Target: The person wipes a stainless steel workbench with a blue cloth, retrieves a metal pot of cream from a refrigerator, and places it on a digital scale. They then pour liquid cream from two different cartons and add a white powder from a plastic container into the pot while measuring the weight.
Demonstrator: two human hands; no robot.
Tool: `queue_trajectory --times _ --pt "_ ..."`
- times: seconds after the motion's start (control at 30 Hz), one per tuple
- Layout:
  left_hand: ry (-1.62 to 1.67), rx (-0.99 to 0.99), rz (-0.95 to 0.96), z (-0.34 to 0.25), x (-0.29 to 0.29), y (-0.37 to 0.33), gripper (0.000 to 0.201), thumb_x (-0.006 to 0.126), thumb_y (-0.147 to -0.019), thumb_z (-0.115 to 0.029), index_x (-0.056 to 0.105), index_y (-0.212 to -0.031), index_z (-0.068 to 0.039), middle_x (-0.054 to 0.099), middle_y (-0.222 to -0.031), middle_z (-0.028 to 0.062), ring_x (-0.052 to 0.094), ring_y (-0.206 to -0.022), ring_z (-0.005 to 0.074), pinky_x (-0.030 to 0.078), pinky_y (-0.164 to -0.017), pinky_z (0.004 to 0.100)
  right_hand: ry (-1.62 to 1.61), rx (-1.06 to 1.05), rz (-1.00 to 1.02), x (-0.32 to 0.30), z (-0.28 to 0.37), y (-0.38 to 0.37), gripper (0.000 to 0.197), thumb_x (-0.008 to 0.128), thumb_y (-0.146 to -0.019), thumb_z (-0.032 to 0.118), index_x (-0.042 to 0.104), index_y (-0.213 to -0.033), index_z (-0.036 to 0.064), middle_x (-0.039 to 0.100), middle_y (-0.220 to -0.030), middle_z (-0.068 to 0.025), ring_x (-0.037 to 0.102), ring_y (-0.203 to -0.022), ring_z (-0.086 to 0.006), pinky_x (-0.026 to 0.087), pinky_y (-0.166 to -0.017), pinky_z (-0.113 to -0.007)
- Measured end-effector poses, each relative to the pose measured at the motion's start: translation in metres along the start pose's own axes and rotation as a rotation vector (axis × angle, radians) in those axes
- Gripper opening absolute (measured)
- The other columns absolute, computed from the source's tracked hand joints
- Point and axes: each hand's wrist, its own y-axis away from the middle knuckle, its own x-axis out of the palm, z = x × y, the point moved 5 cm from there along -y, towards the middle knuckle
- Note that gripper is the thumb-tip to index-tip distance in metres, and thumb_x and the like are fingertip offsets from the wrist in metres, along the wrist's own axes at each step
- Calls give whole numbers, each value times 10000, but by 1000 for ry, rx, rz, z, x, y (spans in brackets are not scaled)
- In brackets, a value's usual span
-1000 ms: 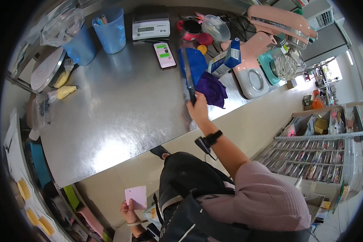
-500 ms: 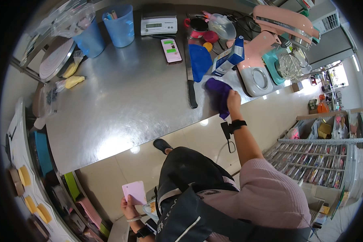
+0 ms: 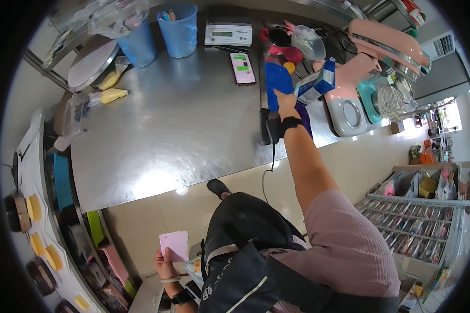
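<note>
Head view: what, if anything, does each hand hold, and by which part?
Left hand: pink scraper, by its lower-left corner. Right hand: at the near end of the blue cloth; a grip cannot be told.

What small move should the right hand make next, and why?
Probably lift the flat blue piece straight up: the right hand is at its lower edge, while the knife lies close on its left and the blue-and-white carton sits close on its right.

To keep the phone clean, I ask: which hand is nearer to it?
Right. The right hand is to the lower right of the phone, at the flat blue item; the left hand, holding a flat pink piece, is off the table, much farther.
</note>
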Motion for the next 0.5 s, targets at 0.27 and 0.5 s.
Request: queue_trajectory --times 0.27,0.5 --pt "-1 -6 -88 20 -31 8 130 628 -824 -146 585 -834 -24 604 -750 27 525 -645 80 432 -600 214 -1110 -474 8 -79 122 86 115 480 -770 65 541 -857 24 543 -741 -21 518 -664 -102 424 -601 -223" --pt "69 -43 -111 59 -62 -1 127 632 -820 -146 587 -834 -28 605 -755 25 526 -648 79 428 -598 208 -811 -276 190 -59 81 160 237 578 -822 202 532 -700 4 489 -665 -7 426 -625 -113 348 -568 -287"
